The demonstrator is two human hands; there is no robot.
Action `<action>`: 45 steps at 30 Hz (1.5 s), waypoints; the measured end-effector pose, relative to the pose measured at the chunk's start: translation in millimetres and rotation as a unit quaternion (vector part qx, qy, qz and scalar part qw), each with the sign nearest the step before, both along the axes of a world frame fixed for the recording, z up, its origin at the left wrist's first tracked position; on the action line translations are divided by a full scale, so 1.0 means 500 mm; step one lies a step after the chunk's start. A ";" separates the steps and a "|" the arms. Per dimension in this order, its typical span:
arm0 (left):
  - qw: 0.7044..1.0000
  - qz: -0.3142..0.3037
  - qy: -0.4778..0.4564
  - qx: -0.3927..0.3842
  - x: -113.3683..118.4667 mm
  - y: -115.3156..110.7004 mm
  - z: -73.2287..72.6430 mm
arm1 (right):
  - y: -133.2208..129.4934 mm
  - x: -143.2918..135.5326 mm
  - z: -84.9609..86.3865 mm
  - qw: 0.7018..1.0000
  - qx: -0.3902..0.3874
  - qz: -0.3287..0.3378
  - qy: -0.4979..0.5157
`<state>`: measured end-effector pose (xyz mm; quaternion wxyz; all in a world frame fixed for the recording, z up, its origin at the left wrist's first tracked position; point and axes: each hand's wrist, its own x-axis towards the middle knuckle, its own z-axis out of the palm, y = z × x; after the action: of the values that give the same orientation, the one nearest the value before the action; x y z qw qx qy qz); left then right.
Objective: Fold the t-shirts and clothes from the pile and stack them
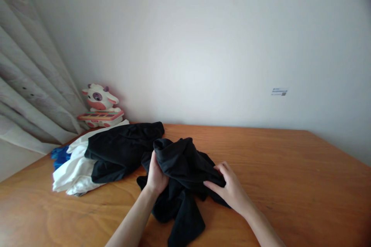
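A crumpled black garment (185, 162) lies bunched on the wooden table in front of me, partly lifted. What kind of garment it is, I cannot make out. My left hand (157, 175) grips its left side, with the fingers hidden under the cloth. On the right side, my right hand (226, 183) pinches the fabric between thumb and fingers. One end of the black cloth hangs down toward the table's near edge.
To the left lies a pile with another black garment (121, 148), white cloth (74, 170) and blue cloth (60, 156). A cow-shaped toy keyboard (101, 104) stands behind it, beside a curtain (31, 69). The wooden table (275, 185) meets a white wall bearing a small label (279, 92).
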<state>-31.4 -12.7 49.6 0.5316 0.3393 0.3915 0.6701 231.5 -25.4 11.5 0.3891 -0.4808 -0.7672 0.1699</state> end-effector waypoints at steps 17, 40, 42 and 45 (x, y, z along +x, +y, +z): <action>0.895 0.098 0.418 0.118 0.016 -0.020 -0.018 | 0.033 0.068 -0.003 0.969 0.191 -0.157 0.027; 0.793 -0.034 0.575 0.199 0.034 -0.039 -0.025 | 0.009 0.023 0.020 0.906 0.407 -0.118 -0.019; 0.790 0.077 0.557 0.244 0.028 -0.038 -0.029 | 0.011 0.020 0.021 0.904 0.402 -0.145 0.008; 0.776 0.194 0.532 0.279 0.017 -0.034 -0.033 | 0.018 0.015 0.013 0.922 0.339 -0.182 0.033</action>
<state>-22.9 -29.7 32.9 -0.0203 0.6921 0.4654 0.5514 238.9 -16.4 18.1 0.5783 -0.4452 -0.6650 -0.1584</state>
